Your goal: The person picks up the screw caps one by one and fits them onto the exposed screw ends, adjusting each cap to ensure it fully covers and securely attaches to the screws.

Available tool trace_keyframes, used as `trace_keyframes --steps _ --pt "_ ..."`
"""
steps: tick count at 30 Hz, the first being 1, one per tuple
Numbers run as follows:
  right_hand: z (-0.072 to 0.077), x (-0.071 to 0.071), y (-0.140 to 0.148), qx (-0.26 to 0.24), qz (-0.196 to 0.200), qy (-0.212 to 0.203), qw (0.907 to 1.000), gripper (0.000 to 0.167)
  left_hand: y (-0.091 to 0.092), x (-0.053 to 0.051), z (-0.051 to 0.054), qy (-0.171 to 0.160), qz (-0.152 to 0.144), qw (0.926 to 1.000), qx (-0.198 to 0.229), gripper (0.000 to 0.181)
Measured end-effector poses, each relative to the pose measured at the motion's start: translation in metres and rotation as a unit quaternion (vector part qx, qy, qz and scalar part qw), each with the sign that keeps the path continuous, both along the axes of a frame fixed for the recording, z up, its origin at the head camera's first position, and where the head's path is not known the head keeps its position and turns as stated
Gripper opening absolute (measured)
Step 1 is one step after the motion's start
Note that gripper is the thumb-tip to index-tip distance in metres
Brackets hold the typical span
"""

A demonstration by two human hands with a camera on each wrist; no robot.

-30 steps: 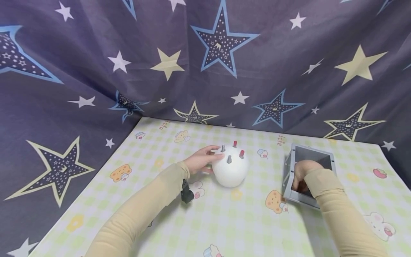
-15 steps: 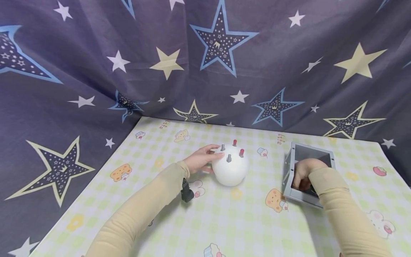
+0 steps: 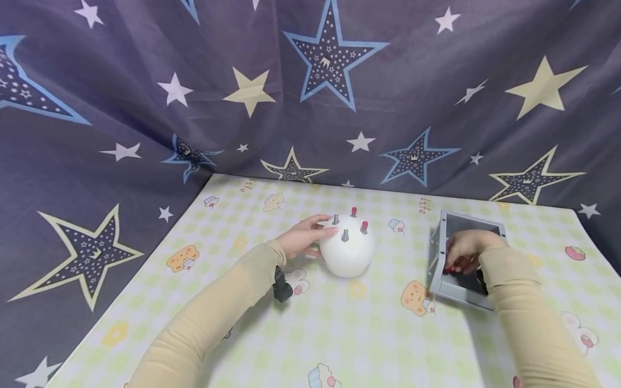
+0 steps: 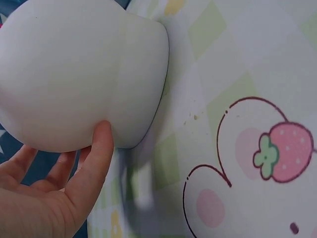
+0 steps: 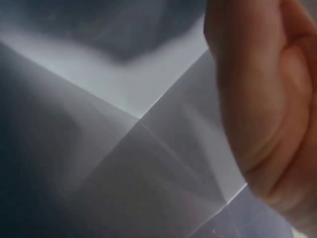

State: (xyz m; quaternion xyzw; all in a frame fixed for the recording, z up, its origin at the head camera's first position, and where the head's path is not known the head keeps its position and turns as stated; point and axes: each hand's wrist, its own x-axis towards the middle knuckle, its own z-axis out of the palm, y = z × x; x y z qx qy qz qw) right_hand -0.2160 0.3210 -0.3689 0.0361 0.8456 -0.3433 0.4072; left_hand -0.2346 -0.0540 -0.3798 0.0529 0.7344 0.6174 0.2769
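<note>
A round white ball-like body (image 3: 346, 253) stands on the table with two grey pegs and two red-capped pegs upright on top. In the left wrist view, its lower part narrows to a flat-ended base. My left hand (image 3: 303, 237) rests against its left side, fingers spread, fingertips touching the white surface. My right hand (image 3: 468, 249) is inside the grey open-topped box (image 3: 467, 298) to the right. Its fingertips pinch a small red piece (image 3: 450, 269), mostly covered by the fingers. The right wrist view shows the side of the hand and the box's blurred inner walls.
A table (image 3: 378, 334) with a green-and-white checked cartoon cover holds everything. A dark star-patterned curtain (image 3: 310, 129) hangs behind it and on the left. A black wrist camera (image 3: 281, 288) sits under my left wrist.
My right hand has risen a little inside the box, and a red piece now shows at its fingertips. My left hand and the white body have stayed in place.
</note>
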Motion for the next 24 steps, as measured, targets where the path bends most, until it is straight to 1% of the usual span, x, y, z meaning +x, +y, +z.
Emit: trace_keyframes --steps 5,12,17,24 --pt "0.007 -0.005 0.006 -0.021 -0.018 0.034 0.999 0.008 -0.001 0.0 0.001 -0.005 -0.002 1.0 0.0 0.061" --pt "0.013 -0.008 0.012 -0.043 -0.046 0.066 0.9958 0.005 -0.001 -0.001 -0.001 -0.006 -0.005 1.0 0.002 0.061" --pt "0.017 -0.008 0.014 -0.062 -0.06 0.096 0.9917 0.004 -0.001 -0.001 -0.001 -0.004 -0.002 1.0 0.002 0.061" --pt "0.029 -0.004 0.016 -0.092 -0.087 0.113 0.9855 0.006 0.0 -0.002 0.0 -0.003 -0.006 1.0 0.001 0.06"
